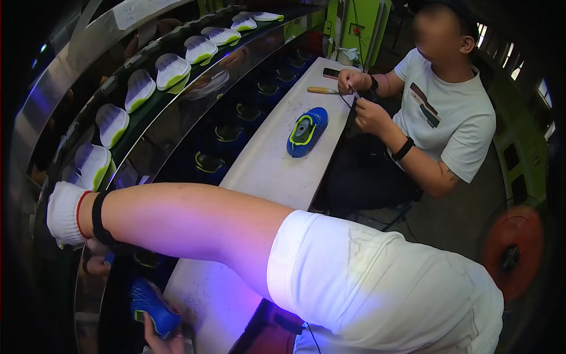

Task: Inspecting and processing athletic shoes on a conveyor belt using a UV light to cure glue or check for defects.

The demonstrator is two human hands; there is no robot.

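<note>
My right arm stretches across the view to the left, its hand (pixel 66 213) in a white knitted glove with a red-edged cuff. That hand is at the row of shoe soles, beside the nearest white and lime sole (pixel 94 165); its fingers are hidden, though a bit of lime shows below the glove. Low in the view, my left hand (pixel 160 342) grips a blue shoe upper (pixel 152 307) with a lime collar. Only part of this bare hand shows. Another blue shoe upper (pixel 308 133), on a dark last, lies on the pale bench (pixel 265 168).
Several soles line the upper conveyor (pixel 141 112). Below a shiny metal rail (pixel 194 97), blue uppers stand in a dark lower row. A seated co-worker (pixel 442 112) handles something thin by a wooden-handled tool (pixel 322 90) and a phone (pixel 331 73). An orange round fan (pixel 513 253) stands right.
</note>
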